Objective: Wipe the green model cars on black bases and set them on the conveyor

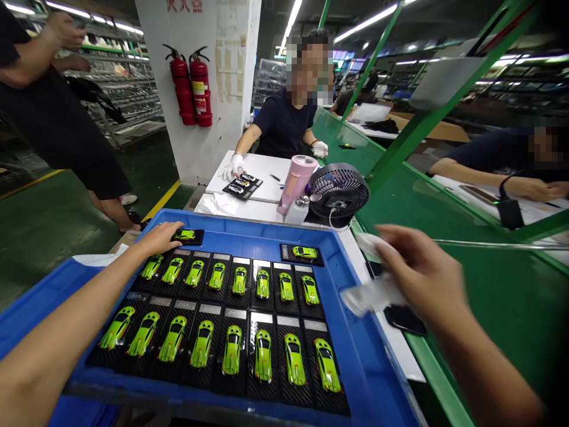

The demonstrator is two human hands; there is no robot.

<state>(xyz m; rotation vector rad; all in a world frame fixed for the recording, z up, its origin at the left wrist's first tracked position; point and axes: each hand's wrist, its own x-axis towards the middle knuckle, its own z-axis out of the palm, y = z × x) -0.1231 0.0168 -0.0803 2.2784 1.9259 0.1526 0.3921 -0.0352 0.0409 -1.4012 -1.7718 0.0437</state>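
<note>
At the far left corner of a blue plastic crate, my left hand has its fingers closed on the end of a black display base carrying a lime-green model car. Two rows of similar green model cars on black carbon-patterned bases fill much of the crate. Another green model car lies crosswise at the far right of the rows. Blurred by motion, my right hand is beyond the crate's right side, with a crumpled white tissue or thin cloth in its fingers.
Across the white table sits a co-worker in white gloves, touching white model cars on a black base. A pink tumbler, a small pump bottle and a black fan stand behind the crate. A phone lies right.
</note>
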